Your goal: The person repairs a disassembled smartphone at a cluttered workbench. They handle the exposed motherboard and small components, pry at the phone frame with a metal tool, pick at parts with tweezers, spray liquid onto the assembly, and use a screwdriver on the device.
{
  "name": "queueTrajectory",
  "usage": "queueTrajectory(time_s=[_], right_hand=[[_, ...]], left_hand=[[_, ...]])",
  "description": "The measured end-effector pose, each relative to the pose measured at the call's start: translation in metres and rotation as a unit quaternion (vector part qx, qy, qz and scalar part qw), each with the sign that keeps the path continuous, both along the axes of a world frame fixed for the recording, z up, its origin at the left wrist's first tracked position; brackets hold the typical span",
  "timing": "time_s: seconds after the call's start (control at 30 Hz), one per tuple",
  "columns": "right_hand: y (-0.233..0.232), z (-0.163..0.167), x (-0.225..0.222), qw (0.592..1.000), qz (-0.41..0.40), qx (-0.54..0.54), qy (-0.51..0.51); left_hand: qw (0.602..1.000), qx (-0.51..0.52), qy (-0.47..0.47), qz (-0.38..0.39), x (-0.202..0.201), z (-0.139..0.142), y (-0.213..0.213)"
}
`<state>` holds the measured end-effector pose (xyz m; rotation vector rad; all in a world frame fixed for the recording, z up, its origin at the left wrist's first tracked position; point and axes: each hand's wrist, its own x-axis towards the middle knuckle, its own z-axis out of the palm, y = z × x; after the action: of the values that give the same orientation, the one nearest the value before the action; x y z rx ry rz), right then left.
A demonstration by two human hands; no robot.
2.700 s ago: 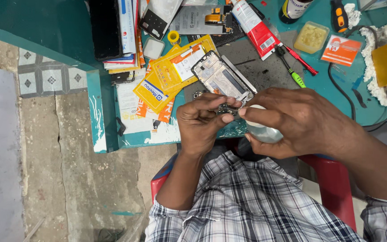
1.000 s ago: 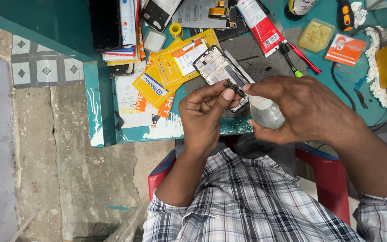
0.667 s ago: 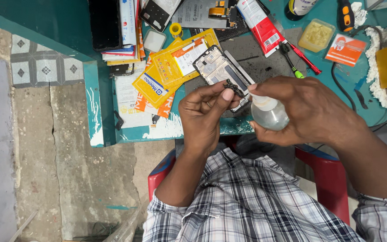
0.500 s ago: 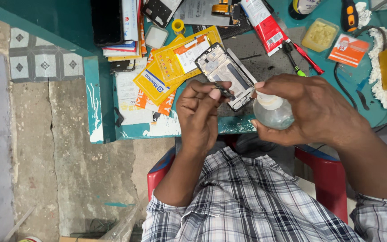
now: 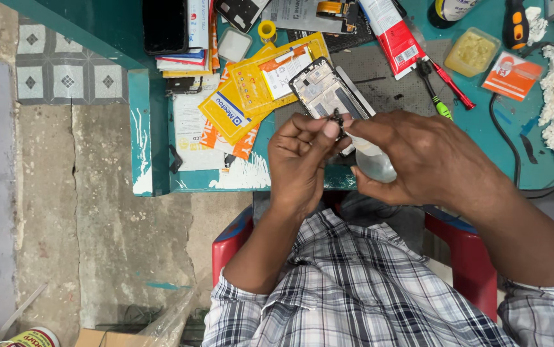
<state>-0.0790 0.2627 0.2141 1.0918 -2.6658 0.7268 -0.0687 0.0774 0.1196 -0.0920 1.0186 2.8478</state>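
Small part pinched above table edge

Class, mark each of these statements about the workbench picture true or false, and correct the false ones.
1. The left hand pinches a small dark part between its fingertips. True.
2. The right hand holds a clear plastic bottle. True.
3. The opened phone frame lies on the floor. False: it lies on the teal table.
4. The yellow packets sit to the right of the phone frame. False: they lie to its left.
5. The person sits on a red chair. True.
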Motion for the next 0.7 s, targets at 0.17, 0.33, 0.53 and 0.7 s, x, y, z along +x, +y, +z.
queueTrajectory(time_s=[0.17,0.33,0.53,0.7], right_hand=[[0.0,0.003,-0.001,1.0,-0.004,-0.01,-0.01],[0.003,0.005,0.001,1.0,0.008,-0.027,-0.014],[0.004,0.009,0.001,0.998,-0.002,-0.006,-0.056],[0.004,0.008,0.002,0.998,0.007,-0.003,-0.059]], left_hand=[[0.995,0.079,0.001,-0.055,0.0,-0.016,-0.004],[0.991,0.114,-0.019,-0.073,-0.006,-0.031,-0.003],[0.989,0.12,-0.022,-0.085,-0.008,-0.038,-0.006],[0.988,0.125,-0.029,-0.082,-0.009,-0.037,-0.006]])
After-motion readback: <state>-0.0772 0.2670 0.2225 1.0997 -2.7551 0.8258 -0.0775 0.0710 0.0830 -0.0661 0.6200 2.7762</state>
